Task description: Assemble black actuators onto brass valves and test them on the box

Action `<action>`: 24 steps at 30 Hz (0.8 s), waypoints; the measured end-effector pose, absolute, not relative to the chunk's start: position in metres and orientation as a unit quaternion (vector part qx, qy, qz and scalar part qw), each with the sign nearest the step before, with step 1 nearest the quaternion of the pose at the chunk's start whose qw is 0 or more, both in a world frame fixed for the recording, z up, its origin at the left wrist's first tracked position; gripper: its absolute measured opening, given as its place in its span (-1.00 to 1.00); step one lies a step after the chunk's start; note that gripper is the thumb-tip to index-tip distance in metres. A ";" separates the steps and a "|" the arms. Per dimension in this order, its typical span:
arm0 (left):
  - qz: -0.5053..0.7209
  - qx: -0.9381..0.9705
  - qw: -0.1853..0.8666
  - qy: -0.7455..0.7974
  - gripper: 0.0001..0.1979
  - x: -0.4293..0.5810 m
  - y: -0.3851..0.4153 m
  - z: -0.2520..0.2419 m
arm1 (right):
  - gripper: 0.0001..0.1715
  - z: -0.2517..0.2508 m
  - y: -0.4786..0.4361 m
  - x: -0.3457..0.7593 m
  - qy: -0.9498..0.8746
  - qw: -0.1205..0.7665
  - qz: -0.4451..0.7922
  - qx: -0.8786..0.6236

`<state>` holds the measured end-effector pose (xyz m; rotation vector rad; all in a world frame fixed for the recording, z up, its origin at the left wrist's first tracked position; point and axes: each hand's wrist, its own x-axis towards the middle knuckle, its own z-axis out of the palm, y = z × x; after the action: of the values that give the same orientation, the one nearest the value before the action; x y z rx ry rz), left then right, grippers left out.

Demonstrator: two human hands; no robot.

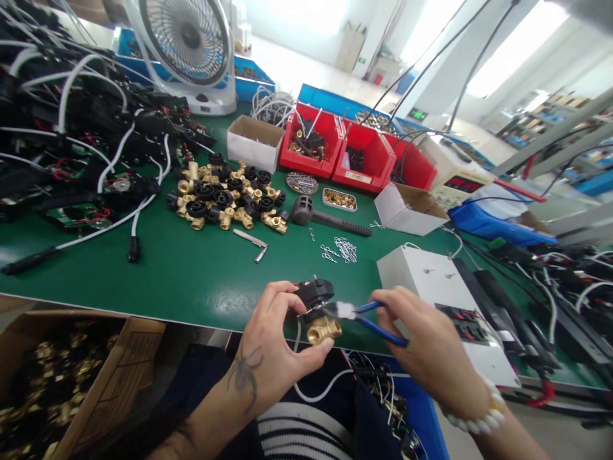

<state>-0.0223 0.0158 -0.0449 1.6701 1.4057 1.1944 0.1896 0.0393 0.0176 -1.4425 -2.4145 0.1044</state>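
My left hand point(282, 332) grips a valve point(324, 330) with a brass body and a black housing on top, a white cable hanging below it. In my right hand point(426, 338) are pliers point(368, 313) with blue handles, their jaws against the black part just above the brass. Whether the jaws pinch a clip there is too small to tell. Beyond my hands lie several loose wire clips point(345, 250), a small silver L-shaped tool point(252, 240) and a dark grey mallet point(330, 220).
Brass fittings with black caps point(225, 195) are heaped behind the tools. Cabled black assemblies point(86, 140) crowd the left beside a fan point(191, 51). Red bins point(311, 144) line the back. A white box point(431, 294) stands at right; a cardboard box point(110, 364) of fittings sits lower left.
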 end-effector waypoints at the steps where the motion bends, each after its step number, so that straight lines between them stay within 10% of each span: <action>1: 0.453 0.635 0.324 0.535 -0.70 -0.023 0.015 -0.045 | -0.87 0.019 0.039 0.189 -0.819 0.229 0.017 -0.526; 4: 0.455 0.636 0.323 0.533 -0.70 -0.022 0.016 -0.045 | -0.86 0.019 0.037 0.188 -0.731 0.389 -0.060 -0.558; 10: 0.452 0.636 0.322 0.536 -0.70 -0.023 0.019 -0.044 | -0.75 0.017 0.039 0.186 -0.870 0.114 0.012 -0.480; 15: 0.454 0.639 0.322 0.530 -0.70 -0.023 0.019 -0.045 | -0.82 0.020 0.039 0.186 -0.763 0.356 -0.054 -0.537; 20: 0.449 0.630 0.339 0.535 -0.69 -0.024 0.019 -0.044 | -0.72 0.013 0.046 0.187 -0.882 0.106 0.003 -0.458; 24: 0.447 0.626 0.355 0.532 -0.69 -0.025 0.020 -0.043 | -0.87 0.018 0.046 0.188 -0.773 0.338 -0.052 -0.535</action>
<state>-0.0249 0.0201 -0.0430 1.6169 1.3735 1.1558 0.1878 0.0457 0.0185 -1.3936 -2.0138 -0.1367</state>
